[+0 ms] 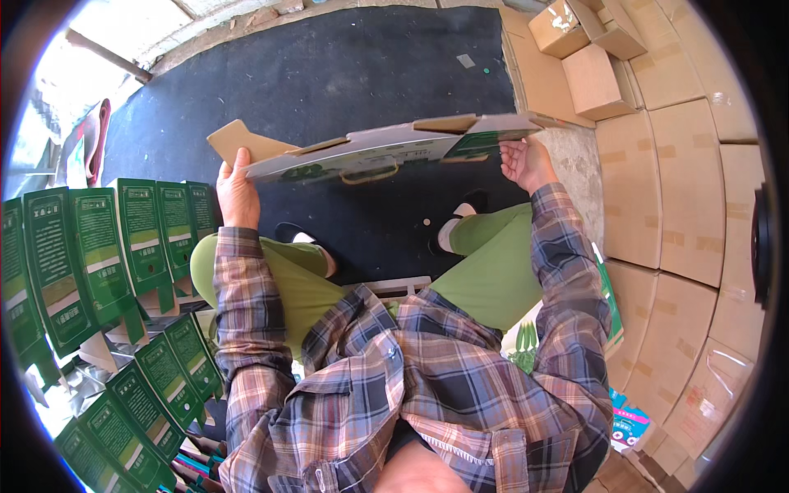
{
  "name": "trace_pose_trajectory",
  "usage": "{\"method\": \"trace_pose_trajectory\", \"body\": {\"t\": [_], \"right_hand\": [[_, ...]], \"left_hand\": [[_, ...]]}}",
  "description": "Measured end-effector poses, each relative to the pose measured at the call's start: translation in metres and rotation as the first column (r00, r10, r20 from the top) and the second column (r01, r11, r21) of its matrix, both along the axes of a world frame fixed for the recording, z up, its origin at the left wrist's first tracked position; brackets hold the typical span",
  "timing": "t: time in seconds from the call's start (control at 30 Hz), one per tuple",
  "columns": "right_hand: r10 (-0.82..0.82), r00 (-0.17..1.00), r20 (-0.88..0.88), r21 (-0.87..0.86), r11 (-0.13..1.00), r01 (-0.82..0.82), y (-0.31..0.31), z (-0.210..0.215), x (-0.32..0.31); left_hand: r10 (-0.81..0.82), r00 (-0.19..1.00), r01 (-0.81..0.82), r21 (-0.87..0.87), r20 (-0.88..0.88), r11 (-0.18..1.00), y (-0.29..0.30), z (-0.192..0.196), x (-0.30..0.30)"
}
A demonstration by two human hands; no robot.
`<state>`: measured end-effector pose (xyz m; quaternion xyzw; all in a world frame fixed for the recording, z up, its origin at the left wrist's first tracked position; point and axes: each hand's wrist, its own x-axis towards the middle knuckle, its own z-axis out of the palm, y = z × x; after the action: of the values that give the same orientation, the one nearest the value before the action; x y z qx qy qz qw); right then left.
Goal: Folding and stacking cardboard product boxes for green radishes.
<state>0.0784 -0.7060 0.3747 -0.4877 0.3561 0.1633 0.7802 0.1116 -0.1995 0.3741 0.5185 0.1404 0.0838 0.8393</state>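
A folded-flat printed carton (329, 160) stretches across in front of me, seen nearly edge-on. Its outer face is white and green, with a tan handle (369, 174) at the middle and bare brown flaps along the top edge. My left hand (238, 195) is closed on its left end, thumb up beside a brown flap that sticks out. At the other end, my right hand (528, 163) has its fingers curled against the lower edge of the carton. Both hands hold it above the dark mat, over my knees.
Green printed boxes (100, 255) stand in rows on my left. Brown cartons (629, 185) are stacked on my right, with small open cartons (596, 80) at the far right. A black mat (329, 74) covers the floor. Another printed carton (526, 341) lies beside my right thigh.
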Motion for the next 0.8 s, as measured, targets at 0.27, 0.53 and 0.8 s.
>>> {"method": "trace_pose_trajectory", "body": {"t": [0.27, 0.53, 0.8], "right_hand": [[0.212, 0.875, 0.434, -0.761, 0.606, 0.231, 0.060, 0.016, 0.000], [0.375, 0.888, 0.265, -0.962, 0.166, 0.217, 0.097, 0.021, 0.003], [0.347, 0.676, 0.650, -0.683, 0.657, 0.319, 0.072, 0.012, 0.002]], "left_hand": [[-0.166, 0.985, 0.170, 0.151, -0.037, 0.974, -0.020, -0.003, -0.015], [-0.450, 0.889, 0.419, 0.550, -0.085, 0.723, -0.022, 0.024, -0.036], [-0.047, 0.993, 0.010, 0.326, 0.108, 0.945, -0.025, 0.024, -0.033]]}}
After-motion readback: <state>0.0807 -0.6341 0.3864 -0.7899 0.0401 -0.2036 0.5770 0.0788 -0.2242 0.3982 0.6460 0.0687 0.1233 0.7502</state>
